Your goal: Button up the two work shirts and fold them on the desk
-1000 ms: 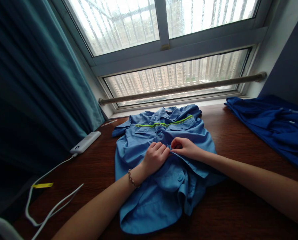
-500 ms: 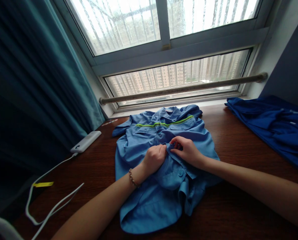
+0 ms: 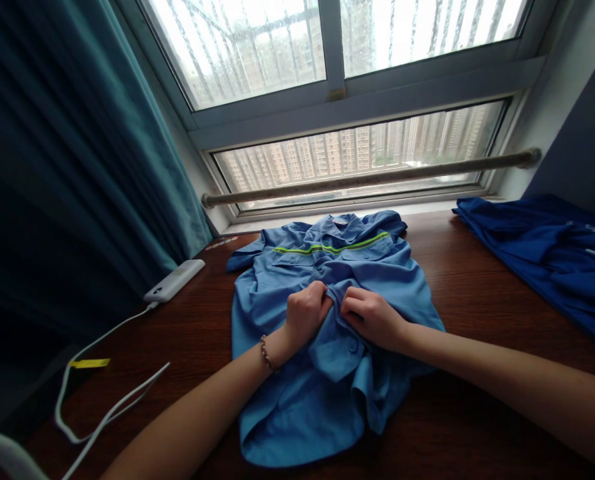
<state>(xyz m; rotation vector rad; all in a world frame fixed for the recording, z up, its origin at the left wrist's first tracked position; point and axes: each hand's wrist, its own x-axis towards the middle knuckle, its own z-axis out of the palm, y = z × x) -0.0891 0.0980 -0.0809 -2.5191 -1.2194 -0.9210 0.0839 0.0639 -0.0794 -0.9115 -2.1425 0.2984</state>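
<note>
A light blue work shirt (image 3: 297, 407) with a yellow-green stripe across the chest lies face up on the dark wooden table (image 3: 457, 280), collar toward the window. My left hand (image 3: 304, 312), with a bead bracelet at the wrist, is closed on the shirt's front edge at mid-chest. My right hand (image 3: 372, 317) is closed on the facing edge right beside it, knuckles nearly touching the left hand. A round button shows just below my right hand. The lower front of the shirt is bunched and folded over.
A dark blue garment (image 3: 552, 253) lies at the table's right. A white power bank (image 3: 174, 280) with a white cable (image 3: 102, 380) sits at the left, near a teal curtain (image 3: 77, 147). A window with a metal rail (image 3: 372, 179) runs along the back.
Both hands have slid slightly nearer along the shirt front, and the right hand has turned knuckles-up and closed tighter on the cloth. The fabric between them has bunched up.
</note>
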